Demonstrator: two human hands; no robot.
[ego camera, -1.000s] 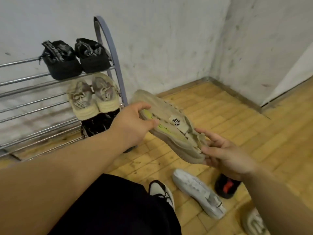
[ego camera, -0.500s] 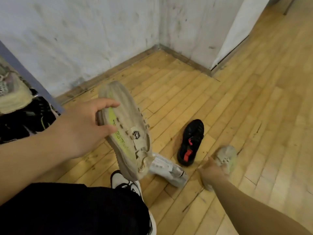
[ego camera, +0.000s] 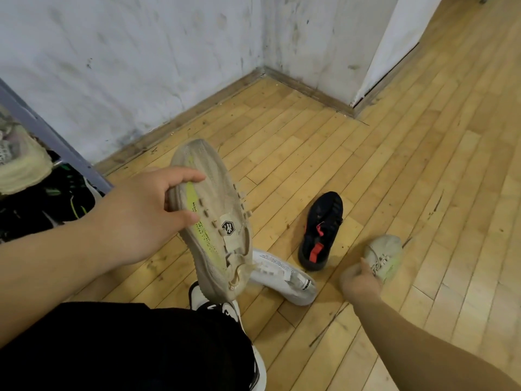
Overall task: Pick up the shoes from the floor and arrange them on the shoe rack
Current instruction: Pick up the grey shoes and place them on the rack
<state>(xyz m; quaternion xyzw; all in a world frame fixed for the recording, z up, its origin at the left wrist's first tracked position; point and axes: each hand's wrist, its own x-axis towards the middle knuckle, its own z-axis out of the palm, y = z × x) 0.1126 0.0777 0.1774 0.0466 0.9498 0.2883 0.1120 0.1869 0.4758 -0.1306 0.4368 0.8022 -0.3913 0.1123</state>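
Right hand (ego camera: pixel 358 282) newly down at pale shoe (ego camera: pixel 384 255), fingers (ego camera: pixel 364 264) pinching it; left hand (ego camera: pixel 138 215) gripping beige shoe (ego camera: pixel 220 213).

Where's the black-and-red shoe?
Head view: the black-and-red shoe lies on the floor right of centre, between the white shoe and the pale shoe by the right hand.

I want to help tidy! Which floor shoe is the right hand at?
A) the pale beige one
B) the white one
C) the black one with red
A: the right hand is at the heel of the pale beige floor shoe; the left hand grips the matching shoe.
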